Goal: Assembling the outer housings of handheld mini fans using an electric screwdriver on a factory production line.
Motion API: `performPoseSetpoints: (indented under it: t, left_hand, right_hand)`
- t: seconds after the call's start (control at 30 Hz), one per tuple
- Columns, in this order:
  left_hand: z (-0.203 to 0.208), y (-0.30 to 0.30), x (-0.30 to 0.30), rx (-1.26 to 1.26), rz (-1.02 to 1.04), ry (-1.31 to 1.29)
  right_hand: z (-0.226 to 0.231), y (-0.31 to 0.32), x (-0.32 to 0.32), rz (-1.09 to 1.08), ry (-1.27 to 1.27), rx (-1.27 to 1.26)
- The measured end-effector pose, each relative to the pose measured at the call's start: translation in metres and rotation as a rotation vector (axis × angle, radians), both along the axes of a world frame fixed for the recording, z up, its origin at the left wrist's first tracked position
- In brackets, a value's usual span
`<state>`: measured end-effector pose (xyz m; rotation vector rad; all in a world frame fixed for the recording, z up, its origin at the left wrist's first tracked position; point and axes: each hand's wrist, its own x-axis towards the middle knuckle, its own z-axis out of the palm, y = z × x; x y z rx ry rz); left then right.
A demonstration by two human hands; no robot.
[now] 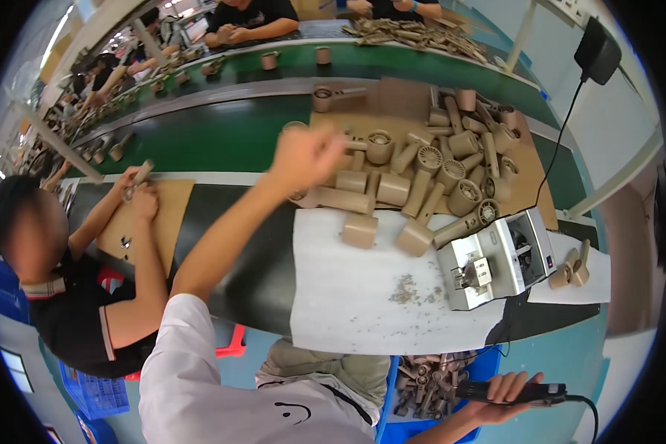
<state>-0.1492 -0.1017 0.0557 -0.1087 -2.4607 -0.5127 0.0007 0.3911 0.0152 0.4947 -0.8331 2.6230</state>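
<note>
My left arm stretches over the bench, and my left hand point(307, 157) is smeared by motion at the left edge of a pile of tan handheld fan bodies point(429, 159). Its fingers look curled close to the handle of one round-headed fan body point(379, 146); whether they touch or hold it cannot be told. Low at the right, my right hand point(505, 392) is wrapped around a black electric screwdriver point(477, 391), whose cord runs off to the right. Above it on the bench stands a grey-white screw feeder point(488, 259). Small screws point(407, 290) lie scattered on the white sheet point(333, 296).
A blue crate point(488, 362) full of small tan parts stands below the bench edge. Beyond the bench runs a green conveyor point(200, 137) with fan bodies. At my left a co-worker point(81, 296) handles a part. A black power adapter point(598, 50) and its cord hang at the right.
</note>
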Motion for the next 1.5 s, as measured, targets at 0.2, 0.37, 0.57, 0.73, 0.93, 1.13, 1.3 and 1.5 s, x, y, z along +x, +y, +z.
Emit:
performPoseSetpoints:
  t: [0.2,0.37,0.57,0.73,0.93,1.13,1.3,1.5]
  left_hand:
    - [-0.050,-0.103,-0.166,-0.092,0.202,-0.105]
    - [-0.066,-0.033,-0.194,-0.424,0.527,-0.417]
    - [-0.065,0.004,-0.155,-0.358,0.059,-0.698]
    - [-0.060,0.041,-0.086,-0.344,0.050,-0.513]
    - [-0.035,0.024,-0.050,0.016,-0.246,-0.327]
    - [-0.036,-0.068,-0.016,-0.327,0.032,-0.205]
    - [-0.066,-0.088,-0.001,-0.572,-0.196,-0.238]
    - [-0.064,-0.102,-0.012,-0.482,-0.291,-0.194]
  right_hand:
    - [-0.015,-0.041,-0.009,-0.148,-0.185,0.139]
    - [-0.011,-0.039,0.010,-0.047,-0.215,0.321]
    - [0.005,-0.036,-0.006,-0.107,-0.119,0.319]
    - [0.013,-0.065,-0.010,0.086,-0.276,0.206]
    - [0.077,-0.106,-0.024,-0.002,-0.066,0.070]
    - [0.025,-0.105,-0.004,0.060,-0.435,0.551]
    - [0.040,-0.098,-0.024,0.063,-0.440,0.389]
    - [0.056,-0.117,-0.055,-0.142,0.174,0.305]
